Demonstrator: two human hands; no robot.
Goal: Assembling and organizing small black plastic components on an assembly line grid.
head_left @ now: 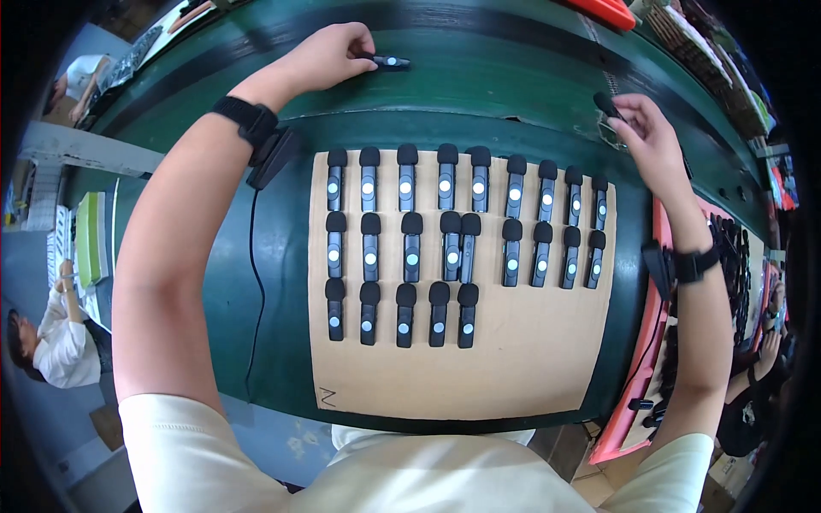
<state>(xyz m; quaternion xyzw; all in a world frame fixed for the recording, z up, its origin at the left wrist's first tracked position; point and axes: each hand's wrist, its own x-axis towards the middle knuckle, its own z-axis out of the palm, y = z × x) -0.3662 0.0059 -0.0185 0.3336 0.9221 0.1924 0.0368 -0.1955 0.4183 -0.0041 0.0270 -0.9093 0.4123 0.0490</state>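
My left hand (342, 58) reaches to the far side and pinches one end of a black clip-on microphone (393, 61) with a pale round sticker, low over the green surface. My right hand (647, 137), at the far right, is closed on another small black microphone (605, 104); my fingers hide part of it. Between my arms lies a cardboard sheet (513, 368) bearing three rows of black microphones (410, 248) with foam caps. Most show a pale round sticker. In the middle row, two microphones lie side by side, touching.
A dark green table (231, 316) carries the cardboard. Black wrist straps hold a device (272, 158) on each arm; a cable (256, 291) trails from the left one. A pink tray (629, 419) with black parts stands at right. Other people (64, 342) sit at both sides.
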